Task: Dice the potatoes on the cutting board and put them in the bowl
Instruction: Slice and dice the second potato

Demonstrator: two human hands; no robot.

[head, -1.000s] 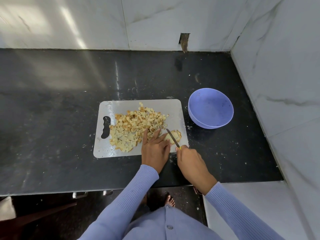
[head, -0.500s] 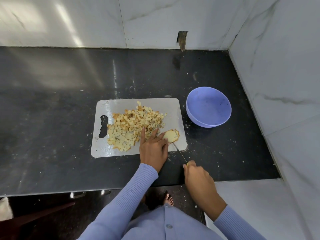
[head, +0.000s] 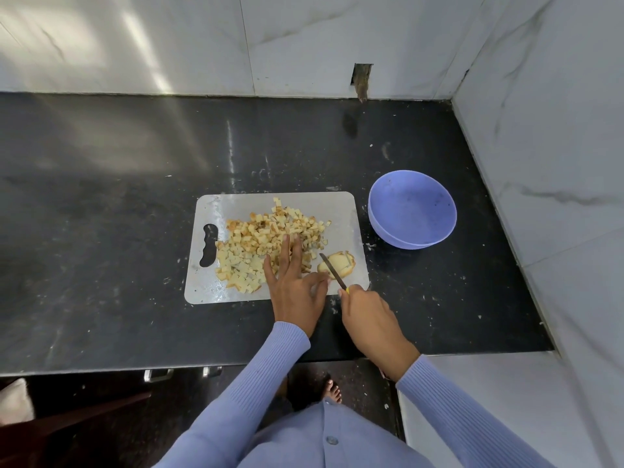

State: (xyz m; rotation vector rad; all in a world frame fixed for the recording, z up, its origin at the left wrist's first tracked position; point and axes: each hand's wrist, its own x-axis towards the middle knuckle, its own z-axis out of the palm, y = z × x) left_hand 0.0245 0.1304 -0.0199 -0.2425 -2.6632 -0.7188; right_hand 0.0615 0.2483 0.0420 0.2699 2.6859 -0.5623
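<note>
Knife (head: 332, 270) handle is sitting enclosed in the right hand (head: 368, 315), fingers curling round it; only a yellow tip of the handle is showing at the knuckles. Blade is pointing toward 11 o'clock, its tip lying across the near-left edge of the last potato piece (head: 338, 263). Left hand (head: 294, 285) is lying flat, fingers spreading straight over the near edge of the diced potato heap (head: 266, 244), thumb reaching toward 3 o'clock, close to the blade; holding nothing.

Potato piece is sitting at the 4 o'clock corner of the cutting board (head: 341, 207), just beside the heap. Heap is covering the board's centre out to 9 o'clock, near the handle slot. Bowl (head: 412, 209) is standing on the black counter (head: 135, 184) at 2 o'clock from the board, apart from it, holding no potato.

Step in hand, as judged: dicing the final piece, transfer not yet begun. Next move is calling for the left hand to steady that piece with fingertips clear of the edge, then cross-cuts.

Hard to make out: whether the piece is already scored; whether the thumb is touching the blade; how the right fingers are sitting on the handle
</note>
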